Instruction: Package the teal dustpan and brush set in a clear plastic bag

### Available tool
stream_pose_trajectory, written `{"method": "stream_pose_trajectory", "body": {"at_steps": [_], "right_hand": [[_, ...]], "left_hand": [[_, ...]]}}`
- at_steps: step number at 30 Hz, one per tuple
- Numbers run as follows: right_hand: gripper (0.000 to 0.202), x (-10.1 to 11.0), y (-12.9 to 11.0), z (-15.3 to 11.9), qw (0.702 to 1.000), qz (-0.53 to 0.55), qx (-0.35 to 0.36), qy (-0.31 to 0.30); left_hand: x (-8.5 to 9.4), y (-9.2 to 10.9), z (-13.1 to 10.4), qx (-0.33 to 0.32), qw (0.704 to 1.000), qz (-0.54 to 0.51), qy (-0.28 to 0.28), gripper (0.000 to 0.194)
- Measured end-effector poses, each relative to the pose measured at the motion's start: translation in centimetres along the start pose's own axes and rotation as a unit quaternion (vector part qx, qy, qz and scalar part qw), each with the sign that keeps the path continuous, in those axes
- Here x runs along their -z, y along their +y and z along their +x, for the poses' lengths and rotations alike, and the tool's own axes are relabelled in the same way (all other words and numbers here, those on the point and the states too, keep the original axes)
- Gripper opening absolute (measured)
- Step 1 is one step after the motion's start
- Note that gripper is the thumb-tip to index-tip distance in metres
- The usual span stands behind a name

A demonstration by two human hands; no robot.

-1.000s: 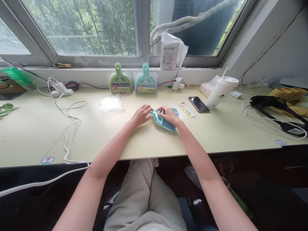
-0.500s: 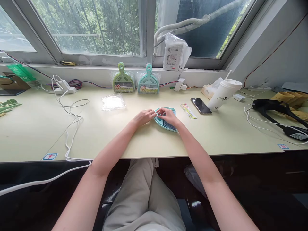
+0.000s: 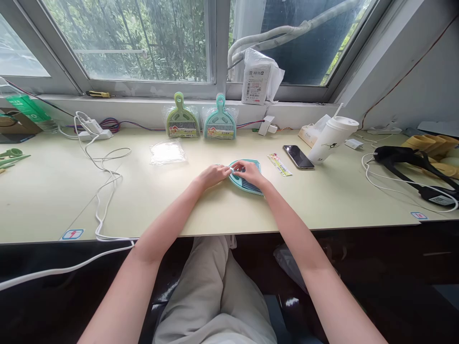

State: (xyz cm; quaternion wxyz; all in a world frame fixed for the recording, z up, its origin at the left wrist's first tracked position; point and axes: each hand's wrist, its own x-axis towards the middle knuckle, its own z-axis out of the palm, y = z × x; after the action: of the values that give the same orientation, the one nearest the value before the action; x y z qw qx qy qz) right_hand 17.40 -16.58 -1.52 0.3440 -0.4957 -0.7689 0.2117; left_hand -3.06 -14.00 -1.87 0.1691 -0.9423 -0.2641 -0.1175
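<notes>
A small teal dustpan with a brush set in it [image 3: 250, 182] lies flat on the pale desk [image 3: 179, 200] in front of me. My right hand [image 3: 251, 173] rests on top of it, fingers curled over the brush near the handle end. My left hand [image 3: 212, 175] pinches the handle end at the dustpan's left edge. A clear empty plastic bag [image 3: 168, 153] lies to the left, farther back. A printed paper label strip [image 3: 279, 164] lies just right of the dustpan.
Two bagged dustpan sets, green [image 3: 182, 123] and teal [image 3: 219, 123], lean against the window sill. A phone [image 3: 298, 156], a white lidded cup [image 3: 332, 139] and a black strap [image 3: 405, 160] lie to the right. White cables [image 3: 103, 177] and a power strip [image 3: 92, 134] lie to the left.
The dustpan and brush went from tilted up in my hands to lying flat on the desk. Both hands stayed on it, fingers closing at the handle end.
</notes>
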Motion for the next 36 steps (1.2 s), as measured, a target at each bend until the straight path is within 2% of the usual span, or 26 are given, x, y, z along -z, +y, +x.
{"method": "stream_pose_trajectory", "body": {"at_steps": [14, 18, 21, 24, 27, 29, 31, 33, 34, 36], "right_hand": [[0.021, 0.3, 0.2, 0.1, 1.0, 0.004, -0.005, -0.02], [0.022, 0.4, 0.0, -0.1, 0.999, -0.03, -0.016, -0.01], [0.021, 0.4, -0.5, -0.2, 0.998, -0.055, -0.024, 0.019], [0.018, 0.3, -1.3, -0.2, 0.994, -0.051, -0.034, 0.091], [0.016, 0.4, -1.9, -0.3, 0.974, -0.063, -0.084, 0.201], [0.016, 0.6, -2.0, -0.4, 0.955, -0.076, -0.123, 0.26], [0.016, 0.6, -2.0, -0.6, 0.943, -0.086, -0.134, 0.292], [0.016, 0.4, -2.0, -0.6, 0.942, -0.099, -0.12, 0.297], [0.017, 0.3, -2.0, -0.6, 0.946, -0.107, -0.107, 0.288], [0.018, -0.1, -2.2, -0.5, 0.952, -0.128, -0.083, 0.266]], "left_hand": [[0.1, 0.6, 0.3, 0.024, 0.999, -0.041, -0.003, 0.022], [-0.2, 0.5, 0.2, 0.015, 0.999, -0.042, 0.012, 0.025], [0.1, 0.6, 0.0, 0.024, 0.998, -0.049, 0.041, 0.029], [1.2, 1.0, 0.1, 0.083, 0.986, -0.087, 0.119, 0.033], [2.2, 1.9, 0.8, 0.213, 0.938, -0.183, 0.204, 0.043], [2.3, 2.6, 1.5, 0.28, 0.879, -0.327, 0.205, 0.05], [2.0, 3.3, 2.2, 0.299, 0.793, -0.512, 0.142, 0.052], [1.5, 3.9, 2.6, 0.272, 0.706, -0.652, 0.06, 0.053], [1.4, 4.1, 2.6, 0.252, 0.674, -0.694, 0.028, 0.054], [1.2, 4.1, 2.5, 0.234, 0.637, -0.734, 0.005, 0.052]]}}
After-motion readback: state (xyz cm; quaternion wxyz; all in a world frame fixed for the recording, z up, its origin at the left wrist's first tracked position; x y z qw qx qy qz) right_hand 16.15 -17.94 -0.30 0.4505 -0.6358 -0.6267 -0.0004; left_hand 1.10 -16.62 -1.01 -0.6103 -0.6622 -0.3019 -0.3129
